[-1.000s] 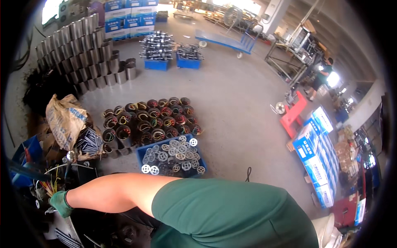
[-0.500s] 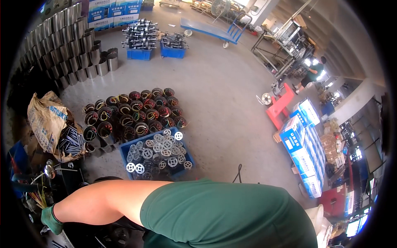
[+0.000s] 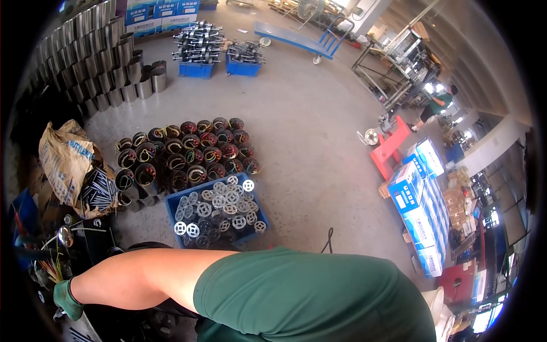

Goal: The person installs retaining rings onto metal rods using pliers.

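Note:
My right hand [image 3: 69, 299], in a green glove, is at the far left edge, at the end of a bare forearm and a dark green short sleeve [image 3: 307, 290]. It rests by a dark machine or bench, next to a small metal part. Its fingers do not show clearly, so I cannot tell what it holds, if anything. A bundle of coloured wires [image 3: 54, 268] and a shiny rounded metal part [image 3: 65, 236] are just beyond it. My left hand is not in view.
Past my arm stand a blue crate [image 3: 263, 212] of slotted discs and several metal cylinders [image 3: 196, 174] with wires inside. A torn sack [image 3: 65, 162] holds metal rods. Farther off are steel tubes [image 3: 117, 74], a flat blue cart [image 3: 290, 39], stacked boxes [image 3: 421, 225] and a person [image 3: 437, 105].
My view has shifted slightly, so the far floor and boxes sit a little farther right. My right hand stays by the bench, only slightly farther left in the picture.

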Demonstrator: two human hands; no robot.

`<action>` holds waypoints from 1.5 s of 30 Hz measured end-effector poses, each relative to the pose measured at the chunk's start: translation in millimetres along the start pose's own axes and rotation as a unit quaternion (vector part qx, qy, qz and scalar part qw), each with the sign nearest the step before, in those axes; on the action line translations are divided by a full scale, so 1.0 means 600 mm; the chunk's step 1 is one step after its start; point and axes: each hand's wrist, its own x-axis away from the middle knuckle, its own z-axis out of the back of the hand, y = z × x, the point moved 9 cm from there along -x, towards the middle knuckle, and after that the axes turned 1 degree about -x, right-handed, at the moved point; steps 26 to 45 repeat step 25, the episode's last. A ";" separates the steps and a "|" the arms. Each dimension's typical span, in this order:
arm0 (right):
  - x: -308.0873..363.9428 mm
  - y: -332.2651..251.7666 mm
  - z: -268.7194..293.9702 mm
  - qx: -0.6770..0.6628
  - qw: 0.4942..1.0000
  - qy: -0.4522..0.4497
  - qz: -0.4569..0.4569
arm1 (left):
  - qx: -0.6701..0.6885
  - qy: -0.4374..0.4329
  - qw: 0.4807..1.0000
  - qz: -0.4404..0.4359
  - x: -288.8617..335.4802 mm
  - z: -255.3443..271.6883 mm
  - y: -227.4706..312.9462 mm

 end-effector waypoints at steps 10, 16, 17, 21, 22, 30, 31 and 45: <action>-0.008 -0.073 -0.005 -0.026 0.993 0.067 0.091 | 0.122 0.086 0.877 0.456 0.231 0.240 -0.272; 0.087 -0.002 0.058 -0.093 0.993 0.048 0.060 | 0.058 0.233 0.825 0.511 0.249 0.385 -0.238; 0.094 -0.015 0.075 -0.093 0.994 0.037 0.034 | 0.024 0.213 0.836 0.505 0.271 0.407 -0.252; 0.092 -0.027 0.076 -0.242 0.970 0.017 0.010 | -0.094 0.257 0.839 0.470 0.256 0.442 -0.241; 0.089 -0.023 0.073 -0.239 0.971 -0.001 -0.030 | -0.110 0.243 0.830 0.490 0.248 0.439 -0.241; 0.064 -0.026 0.028 -0.234 0.971 -0.050 -0.016 | -0.203 0.167 0.816 0.514 0.272 0.442 -0.264; 0.064 -0.026 0.028 -0.234 0.971 -0.050 -0.016 | -0.203 0.167 0.816 0.514 0.272 0.442 -0.264; 0.064 -0.026 0.028 -0.234 0.971 -0.050 -0.016 | -0.203 0.167 0.816 0.514 0.272 0.442 -0.264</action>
